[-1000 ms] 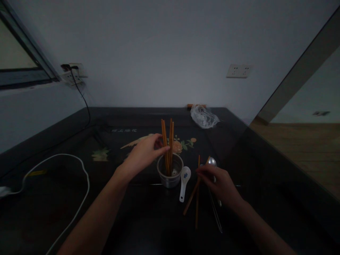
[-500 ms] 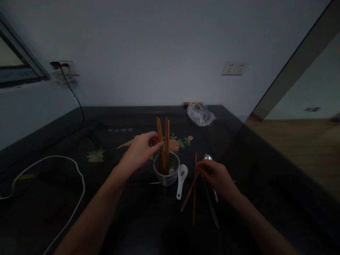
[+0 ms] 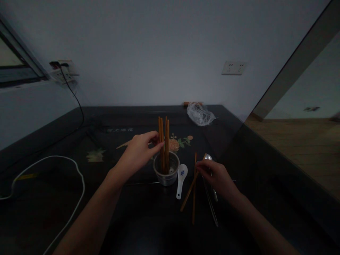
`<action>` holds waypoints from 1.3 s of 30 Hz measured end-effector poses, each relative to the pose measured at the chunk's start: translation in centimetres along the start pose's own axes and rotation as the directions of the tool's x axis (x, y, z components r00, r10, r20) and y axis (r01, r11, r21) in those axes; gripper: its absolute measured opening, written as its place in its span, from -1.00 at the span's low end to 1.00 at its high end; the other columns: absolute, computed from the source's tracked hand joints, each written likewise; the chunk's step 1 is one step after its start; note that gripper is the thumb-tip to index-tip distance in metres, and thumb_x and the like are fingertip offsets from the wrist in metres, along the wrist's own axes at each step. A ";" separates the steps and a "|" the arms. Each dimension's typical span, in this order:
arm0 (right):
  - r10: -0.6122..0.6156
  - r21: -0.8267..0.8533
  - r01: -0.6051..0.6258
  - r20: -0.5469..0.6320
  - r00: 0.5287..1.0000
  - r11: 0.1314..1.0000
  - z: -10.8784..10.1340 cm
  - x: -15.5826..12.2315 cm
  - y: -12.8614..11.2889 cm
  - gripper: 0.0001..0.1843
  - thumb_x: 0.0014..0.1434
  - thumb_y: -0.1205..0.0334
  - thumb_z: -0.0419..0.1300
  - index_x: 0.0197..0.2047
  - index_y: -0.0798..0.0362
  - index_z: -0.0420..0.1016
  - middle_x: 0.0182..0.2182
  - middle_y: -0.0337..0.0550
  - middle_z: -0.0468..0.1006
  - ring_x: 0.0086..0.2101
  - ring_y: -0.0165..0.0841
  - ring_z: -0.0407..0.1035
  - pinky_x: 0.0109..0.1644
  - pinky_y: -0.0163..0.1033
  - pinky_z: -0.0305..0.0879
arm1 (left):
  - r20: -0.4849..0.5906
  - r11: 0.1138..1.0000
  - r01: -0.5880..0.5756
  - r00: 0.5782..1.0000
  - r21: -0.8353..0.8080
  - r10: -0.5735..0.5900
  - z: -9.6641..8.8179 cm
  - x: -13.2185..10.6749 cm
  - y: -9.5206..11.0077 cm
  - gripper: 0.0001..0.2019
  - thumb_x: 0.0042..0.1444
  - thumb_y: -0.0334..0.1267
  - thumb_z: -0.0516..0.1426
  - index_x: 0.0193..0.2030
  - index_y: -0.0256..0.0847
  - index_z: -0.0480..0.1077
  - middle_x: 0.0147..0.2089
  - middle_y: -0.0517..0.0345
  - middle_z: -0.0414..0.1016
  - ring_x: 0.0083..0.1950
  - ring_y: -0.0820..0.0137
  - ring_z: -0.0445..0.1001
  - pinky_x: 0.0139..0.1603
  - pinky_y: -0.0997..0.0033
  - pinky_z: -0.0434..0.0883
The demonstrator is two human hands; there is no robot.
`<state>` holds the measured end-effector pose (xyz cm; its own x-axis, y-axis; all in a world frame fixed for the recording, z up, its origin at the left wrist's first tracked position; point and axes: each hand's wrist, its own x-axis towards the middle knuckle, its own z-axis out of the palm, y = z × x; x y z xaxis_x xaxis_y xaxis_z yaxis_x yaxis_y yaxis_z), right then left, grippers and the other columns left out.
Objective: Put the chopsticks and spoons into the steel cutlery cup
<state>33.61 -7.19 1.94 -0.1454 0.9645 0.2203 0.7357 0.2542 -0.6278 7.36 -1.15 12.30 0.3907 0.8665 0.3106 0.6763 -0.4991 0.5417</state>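
Chopsticks (image 3: 167,145) in metal cup (image 3: 166,180), left hand (image 3: 140,147) pinching some; right hand (image 3: 216,175) grip unclear; white spoon (image 3: 181,181) beside cup, bag (image 3: 200,115) beyond.

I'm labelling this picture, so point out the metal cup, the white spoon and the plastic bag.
Metal cup (image 3: 166,180): head view, front of its outer wall.
White spoon (image 3: 181,181): head view, upper part of its handle.
Plastic bag (image 3: 200,115): head view, middle of its crumpled film.

Dim, flat light leaves the glossy black tabletop (image 3: 148,219) sunk in shadow toward six o'clock, the smooth pale wall (image 3: 148,53) at twelve o'clock dull grey-blue.
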 end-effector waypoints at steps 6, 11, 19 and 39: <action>0.049 -0.149 -0.039 0.067 0.997 0.988 -0.1 0.0 -0.2 -0.84 0.23 0.29 0.09 -0.21 0.03 0.51 -0.30 -0.15 0.60 -0.30 -0.30 0.47 -0.23 -0.25 0.30 | 0.032 0.999 0.033 0.999 0.012 -0.034 0.0 0.2 -0.5 -0.85 0.14 -0.21 0.10 -0.28 -0.23 0.43 -0.27 0.10 0.55 -0.23 0.28 0.52 -0.22 0.35 0.37; 0.146 -0.290 -0.093 0.168 0.975 0.952 -0.1 0.0 -1.2 -0.83 0.25 0.29 0.09 -0.18 0.01 0.51 -0.29 -0.15 0.62 -0.27 -0.27 0.50 -0.25 -0.26 0.26 | 0.074 0.997 0.066 0.995 0.029 -0.068 0.8 0.6 -1.5 -0.82 0.14 -0.17 0.09 -0.25 -0.24 0.41 -0.31 0.08 0.53 -0.27 0.27 0.50 -0.27 0.32 0.37; 0.158 -0.366 -0.060 0.244 0.957 0.928 0.4 -0.4 -1.9 -0.81 0.28 0.25 0.06 -0.17 -0.01 0.51 -0.23 -0.15 0.62 -0.21 -0.28 0.51 -0.23 -0.28 0.25 | 0.051 0.994 0.094 0.995 -0.059 -0.091 0.7 0.3 -1.3 -0.66 0.08 -0.07 0.15 -0.07 -0.22 0.34 -0.18 0.04 0.54 -0.16 0.25 0.52 -0.16 0.24 0.43; 0.198 -0.469 -0.025 0.324 0.925 0.883 1.5 -0.6 -3.0 -0.79 0.30 0.24 0.04 -0.15 0.05 0.49 -0.22 -0.05 0.60 -0.20 -0.24 0.50 -0.23 -0.26 0.25 | 0.245 0.873 -0.487 0.847 0.001 0.472 -0.1 -5.8 8.4 -0.86 0.24 -0.31 0.08 -0.07 -0.15 0.37 -0.13 0.15 0.53 -0.13 0.35 0.49 -0.10 0.35 0.38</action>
<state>30.44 -8.44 2.55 -0.2032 0.9656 -0.1621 0.9633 0.1674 -0.2099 10.70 -10.40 15.12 0.8034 0.4975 0.3273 0.4005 -0.8581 0.3212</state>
